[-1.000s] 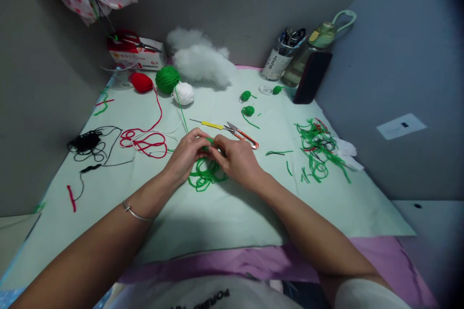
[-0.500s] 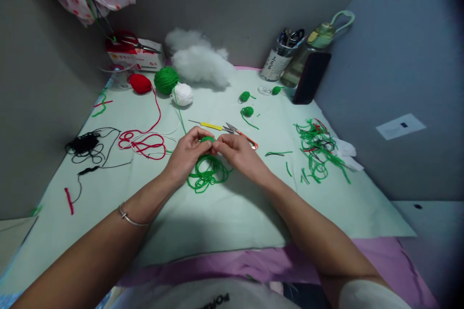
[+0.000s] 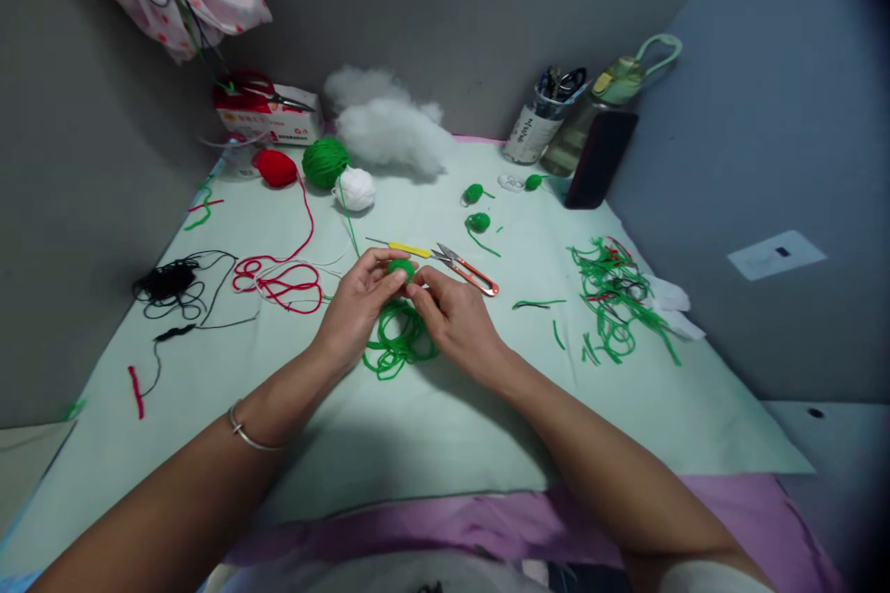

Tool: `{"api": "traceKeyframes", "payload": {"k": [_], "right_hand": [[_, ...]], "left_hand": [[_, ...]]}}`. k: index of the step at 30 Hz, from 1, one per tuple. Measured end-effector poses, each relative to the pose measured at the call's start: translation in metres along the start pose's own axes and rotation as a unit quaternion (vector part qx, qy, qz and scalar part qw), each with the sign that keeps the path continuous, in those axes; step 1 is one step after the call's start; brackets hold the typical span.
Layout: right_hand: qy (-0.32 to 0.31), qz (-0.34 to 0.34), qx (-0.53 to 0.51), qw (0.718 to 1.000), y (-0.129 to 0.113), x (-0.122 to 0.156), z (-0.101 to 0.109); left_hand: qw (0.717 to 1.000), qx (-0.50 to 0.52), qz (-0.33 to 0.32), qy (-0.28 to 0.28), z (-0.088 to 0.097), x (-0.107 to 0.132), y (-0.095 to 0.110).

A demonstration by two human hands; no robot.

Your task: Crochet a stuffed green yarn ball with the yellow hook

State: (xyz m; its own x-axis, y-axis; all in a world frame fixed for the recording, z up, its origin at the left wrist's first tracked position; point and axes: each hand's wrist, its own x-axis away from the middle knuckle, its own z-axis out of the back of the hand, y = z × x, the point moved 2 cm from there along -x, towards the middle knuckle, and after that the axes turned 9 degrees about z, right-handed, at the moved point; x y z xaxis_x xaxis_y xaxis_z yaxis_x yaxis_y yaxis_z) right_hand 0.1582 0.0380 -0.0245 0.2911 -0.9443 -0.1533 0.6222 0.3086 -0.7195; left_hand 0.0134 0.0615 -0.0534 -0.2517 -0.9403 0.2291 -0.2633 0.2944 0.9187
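**A:** We're mid-tabletop (image 3: pixel 431 408). The left hand (image 3: pixel 358 301) has its fingers clamped on the small green round (image 3: pixel 401 268), and the right hand (image 3: pixel 455 320) has its fingers pinched together against the round's five o'clock edge.

**B:** We'd call this shaping the round. The loose green loops (image 3: pixel 396 343) lie just below it, at six.

**A:** Any further turn calls for a steady pinch and slack from those loops.

**B:** It's crowded, though. The yellow hook (image 3: pixel 407 248) sits near at twelve, the snips (image 3: pixel 467 267) at two, and the red yarn tangle (image 3: pixel 282 280) out at nine.

Dim, soft overhead light, faint shadows beneath the arms, dark stretched wide-angle corners.
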Motion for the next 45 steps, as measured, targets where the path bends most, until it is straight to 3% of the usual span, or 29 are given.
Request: {"api": "traceKeyframes", "payload": {"k": [8,13,17,21,23,26,29,33,41,45], "right_hand": [[-0.043,0.002,0.086,0.995,-0.02,0.012,-0.021],[-0.005,-0.003,-0.075,0.997,-0.002,0.005,-0.019],[-0.027,0.033,-0.143,0.989,0.012,-0.001,-0.002],[0.074,0.057,-0.09,0.992,0.015,-0.004,0.018],[0.113,0.073,-0.126,0.983,0.014,-0.004,0.021],[0.121,0.095,-0.2,0.968,0.013,-0.006,0.017],[0.141,0.056,-0.281,0.948,0.015,-0.008,0.01],[0.133,-0.011,-0.372,0.918,0.016,-0.011,0.006],[0.097,-0.033,-0.406,0.908,0.015,-0.01,0.011],[0.036,-0.056,-0.443,0.894,0.012,-0.008,0.003]], "left_hand": [[0.999,-0.021,-0.033,0.013,-0.001,-0.004,-0.001],[0.999,-0.022,-0.047,0.006,0.005,-0.006,0.003],[0.992,-0.075,-0.099,0.029,0.009,-0.002,0.015],[0.982,-0.134,-0.131,0.027,0.008,0.003,0.02],[0.983,-0.131,-0.131,0.021,0.006,0.004,0.019],[0.989,-0.095,-0.11,0.014,0.004,0.004,0.016],[0.992,-0.085,-0.092,-0.002,0.002,0.003,0.013],[0.993,-0.081,-0.087,-0.009,0.002,0.002,0.012],[0.993,-0.073,-0.095,0.0,0.006,0.003,0.015],[0.993,-0.064,-0.102,0.001,0.005,0.006,0.015]]}}
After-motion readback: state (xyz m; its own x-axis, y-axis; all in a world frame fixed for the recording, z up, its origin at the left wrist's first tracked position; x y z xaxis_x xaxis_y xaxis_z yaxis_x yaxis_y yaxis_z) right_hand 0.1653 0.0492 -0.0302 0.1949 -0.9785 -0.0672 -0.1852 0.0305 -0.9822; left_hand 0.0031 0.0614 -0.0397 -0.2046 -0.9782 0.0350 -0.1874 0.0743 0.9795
